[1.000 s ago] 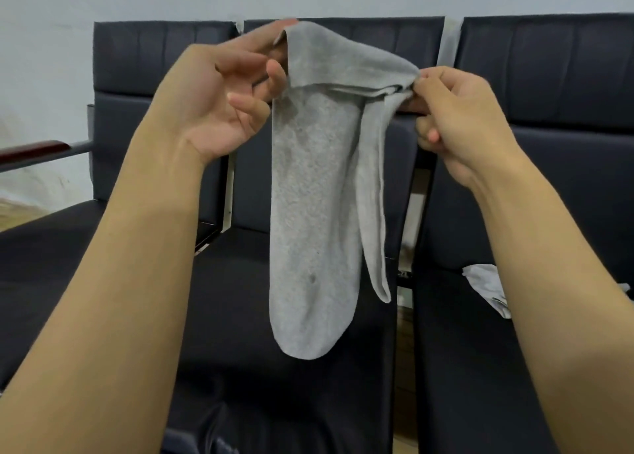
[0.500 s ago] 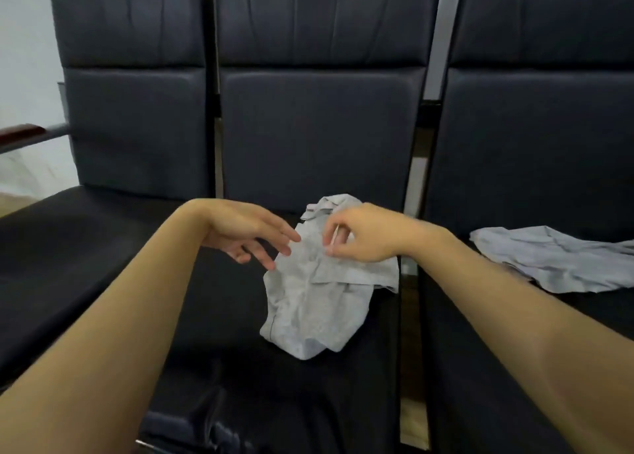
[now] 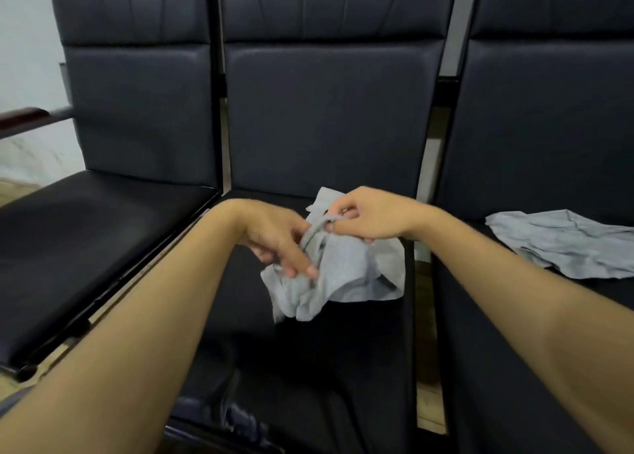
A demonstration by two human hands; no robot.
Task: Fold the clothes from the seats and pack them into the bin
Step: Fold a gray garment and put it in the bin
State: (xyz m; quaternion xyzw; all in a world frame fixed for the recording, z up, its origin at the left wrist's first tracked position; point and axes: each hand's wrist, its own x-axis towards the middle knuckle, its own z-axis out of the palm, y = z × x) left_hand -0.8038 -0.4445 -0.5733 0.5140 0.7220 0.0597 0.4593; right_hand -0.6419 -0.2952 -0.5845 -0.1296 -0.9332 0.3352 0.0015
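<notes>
Head view. A row of three black padded seats stands against a pale wall. The middle seat [image 3: 308, 367] carries a crumpled grey garment [image 3: 346, 275], which lies bunched on the cushion toward its right edge. Both of the person's bare forearms reach in from the lower corners and meet at this garment.

The right hand [image 3: 374, 218] is at the upper part of the bundle. Its thumb and forefinger pinch a narrow gathered fold of the grey fabric, and the remaining fingers are curled beneath.

The left hand [image 3: 278, 237] is at the left side of the bundle, palm turned inward. Its fingers [image 3: 302, 264] point down and are pressed into the cloth, with fabric gathered against them; the hand grasps the garment's left portion. The thumb is hidden behind the hand.

A second grey garment [image 3: 566, 244] lies spread and wrinkled on the right seat [image 3: 514, 350], well apart from the hands and running out of view at the right edge. The left seat [image 3: 85, 234] has a wooden armrest [image 3: 24, 117] at its far side. A gap of light floor shows between the middle and right seats.
</notes>
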